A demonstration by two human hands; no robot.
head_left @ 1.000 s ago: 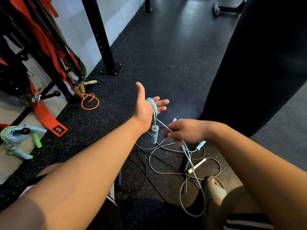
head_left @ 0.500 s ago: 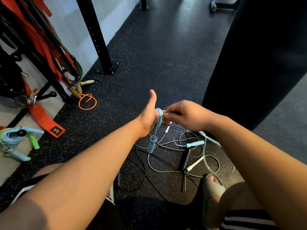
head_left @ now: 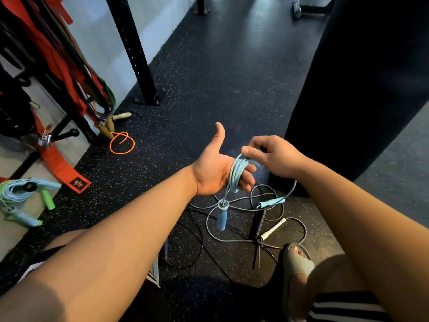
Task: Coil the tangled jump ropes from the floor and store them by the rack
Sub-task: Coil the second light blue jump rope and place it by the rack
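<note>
The left grip [head_left: 216, 173] is held palm up above the floor [head_left: 232, 77], thumb raised and fingers extended. Several loops of the light blue jump rope [head_left: 236, 174] are wound around those fingers. One blue handle [head_left: 221, 217] hangs on a short length of rope below this grip.

The right grip [head_left: 274, 156] is closed in a pinch on a strand of the same rope at the top of the loops. From there the rope arcs down to the second blue handle [head_left: 270, 202]; whether that handle rests on the floor cannot be determined.

On the floor beneath both grips lie a grey rope [head_left: 210, 231] with a white handle [head_left: 272, 228] and a black rope [head_left: 197, 252]. They are tangled together.

A bundle of coiled ropes [head_left: 21, 196] lies by the rack [head_left: 69, 126] at far left. An orange rope [head_left: 121, 142] lies near the rack's base.
</note>
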